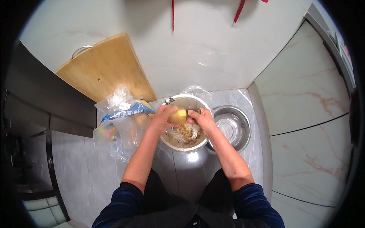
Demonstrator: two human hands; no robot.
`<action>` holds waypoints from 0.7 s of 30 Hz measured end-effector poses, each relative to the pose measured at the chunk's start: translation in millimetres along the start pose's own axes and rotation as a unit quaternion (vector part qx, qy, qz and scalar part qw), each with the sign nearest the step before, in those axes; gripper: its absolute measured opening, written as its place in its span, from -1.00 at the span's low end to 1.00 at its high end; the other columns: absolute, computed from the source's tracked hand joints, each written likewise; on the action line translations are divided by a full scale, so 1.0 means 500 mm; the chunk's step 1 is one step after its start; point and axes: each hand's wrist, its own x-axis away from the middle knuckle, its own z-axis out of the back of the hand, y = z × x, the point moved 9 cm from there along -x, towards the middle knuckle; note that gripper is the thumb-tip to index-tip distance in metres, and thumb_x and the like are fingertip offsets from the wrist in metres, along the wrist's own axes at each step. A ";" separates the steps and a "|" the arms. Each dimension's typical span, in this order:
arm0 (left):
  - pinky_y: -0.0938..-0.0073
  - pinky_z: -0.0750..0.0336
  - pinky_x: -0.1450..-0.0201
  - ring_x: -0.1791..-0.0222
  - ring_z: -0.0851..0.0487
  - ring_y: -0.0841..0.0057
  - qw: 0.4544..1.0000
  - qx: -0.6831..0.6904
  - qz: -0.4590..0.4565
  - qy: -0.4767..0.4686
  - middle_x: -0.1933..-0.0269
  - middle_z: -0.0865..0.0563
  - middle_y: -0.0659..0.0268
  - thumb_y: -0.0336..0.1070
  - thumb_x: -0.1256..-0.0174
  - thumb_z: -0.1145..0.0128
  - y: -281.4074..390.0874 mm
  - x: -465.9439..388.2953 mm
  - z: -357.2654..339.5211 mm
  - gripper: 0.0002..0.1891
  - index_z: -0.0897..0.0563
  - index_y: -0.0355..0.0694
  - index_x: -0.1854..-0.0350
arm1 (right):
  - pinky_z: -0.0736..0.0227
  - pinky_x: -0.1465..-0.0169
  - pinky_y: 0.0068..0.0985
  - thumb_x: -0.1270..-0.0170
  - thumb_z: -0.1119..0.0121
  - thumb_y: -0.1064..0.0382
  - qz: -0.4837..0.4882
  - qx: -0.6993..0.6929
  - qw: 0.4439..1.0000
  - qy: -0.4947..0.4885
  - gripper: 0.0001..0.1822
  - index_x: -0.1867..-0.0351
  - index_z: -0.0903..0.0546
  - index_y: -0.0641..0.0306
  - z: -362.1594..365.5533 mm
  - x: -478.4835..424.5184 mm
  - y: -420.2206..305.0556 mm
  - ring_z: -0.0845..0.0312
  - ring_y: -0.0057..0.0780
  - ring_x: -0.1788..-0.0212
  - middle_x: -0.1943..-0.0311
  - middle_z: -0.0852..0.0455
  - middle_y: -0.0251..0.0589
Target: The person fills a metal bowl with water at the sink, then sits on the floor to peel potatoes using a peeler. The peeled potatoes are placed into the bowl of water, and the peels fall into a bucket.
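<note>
A round, brownish-yellow potato (176, 117) rests in my left hand (161, 119), with one small patch of skin gone and pale flesh showing. My right hand (204, 120) grips the dark handle of a small tool (194, 111), perhaps a peeler or knife; its working end meets the potato's right side and is hard to make out. Both hands are above a round waste bin (187, 148) lined with a clear plastic bag. Food scraps (186, 133) and crumpled plastic lie inside the bin.
A stainless steel basin (245, 125) stands right of the bin. On the left are plastic bags (125, 134) with contents partly hidden. Behind them a wooden cutting board (108, 67) leans against the white wall (199, 57). Marble-patterned panels (308, 114) rise at the right, dark cabinets (48, 91) at the left.
</note>
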 end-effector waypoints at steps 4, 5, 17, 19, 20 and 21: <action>0.32 -0.72 0.36 0.19 -0.71 0.32 0.999 0.022 -0.045 0.009 -0.02 -0.61 0.14 -0.14 -0.25 -0.33 0.014 -0.010 0.000 -0.52 -0.45 -0.18 -0.12 | -0.55 0.29 -0.66 -0.37 -0.27 0.31 0.040 -0.050 0.998 0.017 -0.85 0.33 -0.69 0.36 -0.017 -0.009 -0.001 -0.61 -0.63 0.39 0.37 -0.73 -0.33; 0.34 -0.72 0.37 0.20 -0.71 0.33 0.998 0.014 -0.058 0.024 -0.02 -0.61 0.15 -0.17 -0.24 -0.32 0.017 -0.012 0.004 -0.52 -0.45 -0.16 -0.15 | -0.54 0.30 -0.65 -0.37 -0.28 0.31 0.033 -0.057 0.998 0.002 -0.85 0.33 -0.69 0.36 -0.023 -0.012 0.004 -0.61 -0.63 0.39 0.39 -0.73 -0.34; 0.32 -0.72 0.28 -0.02 -0.65 0.36 0.996 -0.056 -0.066 0.001 -0.05 -0.59 0.16 -0.28 -0.24 -0.20 0.013 -0.011 -0.018 -0.52 -0.39 -0.13 -0.21 | -0.76 0.13 -0.56 -0.34 -0.29 0.38 -0.029 -0.107 0.993 0.036 -0.85 0.22 -0.63 0.47 0.006 -0.019 0.036 -0.68 -0.48 0.31 0.27 -0.69 -0.17; 0.29 -0.72 0.29 -0.01 -0.66 0.33 0.951 -0.233 -0.202 0.030 -0.05 -0.59 0.16 -0.27 -0.25 -0.19 0.020 -0.037 0.027 -0.52 -0.37 -0.12 -0.20 | -0.76 0.12 -0.55 -0.33 -0.30 0.38 -0.013 -0.070 0.997 -0.013 -0.85 0.24 -0.62 0.47 -0.035 -0.023 0.030 -0.68 -0.48 0.31 0.27 -0.69 -0.18; 0.27 -0.72 0.29 -0.01 -0.66 0.31 0.910 -0.318 -0.264 0.041 -0.05 -0.59 0.16 -0.27 -0.26 -0.19 0.025 -0.042 0.033 -0.52 -0.36 -0.12 -0.20 | -0.77 0.11 -0.55 -0.32 -0.30 0.38 -0.005 -0.052 0.998 -0.035 -0.85 0.24 -0.62 0.47 -0.048 -0.024 0.029 -0.68 -0.47 0.31 0.27 -0.69 -0.18; 0.30 -0.70 0.26 -0.01 -0.66 0.33 0.951 -0.228 -0.208 0.020 -0.05 -0.59 0.16 -0.27 -0.25 -0.19 0.013 -0.046 0.020 -0.53 -0.37 -0.12 -0.20 | -0.77 0.10 -0.53 -0.31 -0.32 0.39 -0.002 -0.046 0.999 -0.024 -0.83 0.22 -0.61 0.49 -0.031 -0.022 0.027 -0.69 -0.45 0.31 0.23 -0.70 -0.13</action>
